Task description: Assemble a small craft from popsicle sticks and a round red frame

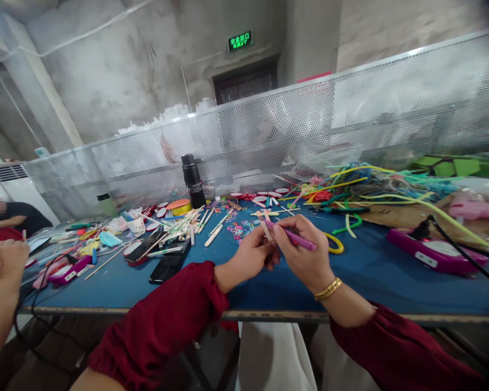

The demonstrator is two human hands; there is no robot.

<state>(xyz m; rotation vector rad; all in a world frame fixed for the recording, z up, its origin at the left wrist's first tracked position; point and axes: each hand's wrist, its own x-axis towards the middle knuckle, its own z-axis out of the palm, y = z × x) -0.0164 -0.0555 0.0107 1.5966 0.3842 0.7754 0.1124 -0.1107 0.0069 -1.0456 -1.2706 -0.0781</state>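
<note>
right hand (pixel 307 263) holds a purple pen (pixel 307 242), left hand (pixel 246 258) pale flat sticks (pixel 264 227)

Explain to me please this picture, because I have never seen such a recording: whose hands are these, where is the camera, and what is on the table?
There is no machine here. One camera, worn on a person's head, looks forward and down, so the two bare hands in the middle are the wearer's own. The left hand holds pale flat sticks. The right hand holds a purple pen-shaped tool beside them. Another person's hand shows at the left edge. On the blue table lie a pile of sticks, a black bottle standing upright, a purple power strip and many small coloured pieces.
</note>
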